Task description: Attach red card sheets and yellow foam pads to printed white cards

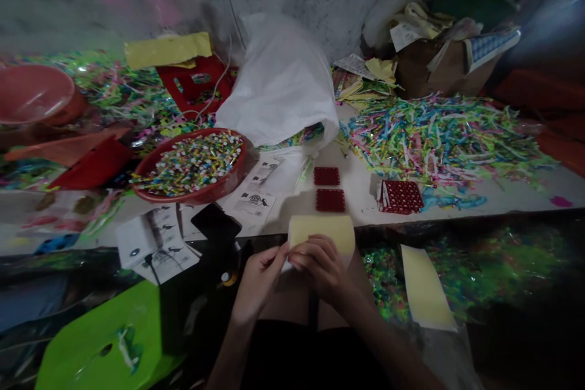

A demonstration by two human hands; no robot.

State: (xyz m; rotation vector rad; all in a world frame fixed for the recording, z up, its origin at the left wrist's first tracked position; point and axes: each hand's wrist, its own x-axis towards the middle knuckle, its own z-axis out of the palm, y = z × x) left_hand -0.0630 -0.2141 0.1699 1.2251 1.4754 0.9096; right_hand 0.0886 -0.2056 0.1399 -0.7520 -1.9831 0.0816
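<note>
- Head view: both hands meet at the table edge, low centre, over the person's lap.
- Left hand [259, 277] pinches the left edge of a yellow sheet [322, 231]; fingers closed on it.
- Right hand [320, 265] lies over the sheet's lower edge, fingers curled down on it; thumb hidden, so how firm the hold is cannot be told.
- Sheet stands bowed, its upper part rising toward 12 o'clock of the hands, just short of the table rim.
- Two red pads [329, 200] lie at 12 o'clock beyond the sheet; a red dotted block [401, 196] at 1 o'clock.
- Red bowl [192, 164] of coloured pieces at 10 o'clock; white bag [281, 82] at 12, farther back; strip pile [439, 134] at 2 o'clock.
- Second yellow sheet [425, 286] lies at 3 o'clock of the hands, apart.
- Judgement: step in hand looks like folding or peeling the sheet at its lower left corner. Next move would call for a fine fingertip pinch at that corner, other hand steadying.
</note>
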